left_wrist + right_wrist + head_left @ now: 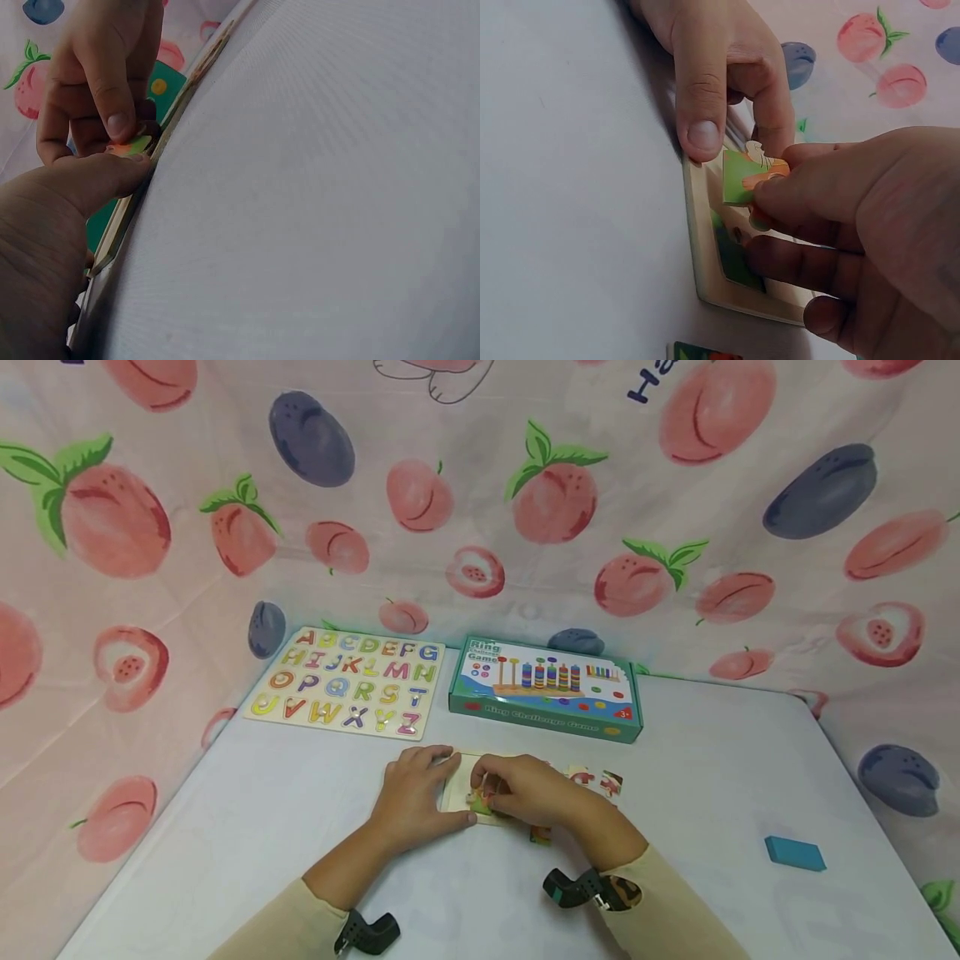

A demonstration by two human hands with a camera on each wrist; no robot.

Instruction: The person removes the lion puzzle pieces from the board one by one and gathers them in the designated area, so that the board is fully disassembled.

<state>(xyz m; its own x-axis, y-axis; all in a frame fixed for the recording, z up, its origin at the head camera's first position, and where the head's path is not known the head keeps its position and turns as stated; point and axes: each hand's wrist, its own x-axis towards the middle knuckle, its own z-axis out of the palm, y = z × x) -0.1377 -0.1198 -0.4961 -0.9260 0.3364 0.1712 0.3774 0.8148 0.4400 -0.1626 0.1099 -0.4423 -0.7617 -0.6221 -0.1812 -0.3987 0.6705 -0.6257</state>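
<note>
My right hand (532,789) pinches a jigsaw puzzle piece (739,178) between thumb and fingers. The piece is green with an orange and cream picture, and it is held tilted over a shallow wooden puzzle tray (699,251). In the right wrist view, a dark green piece (739,266) lies in the tray's near corner. My left hand (408,797) grips the left part of the tray, its thumb on the front rim and its fingers toward the back. Much of the tray is hidden under my right hand.
Loose picture pieces (581,775) lie right of the tray, and another piece (540,835) is in front. Behind stand a wooden alphabet board (352,675) and a green Ring Challenge Game box (547,714). A blue block (795,853) lies far right. Fruit-printed cloth (480,485) hangs behind the table.
</note>
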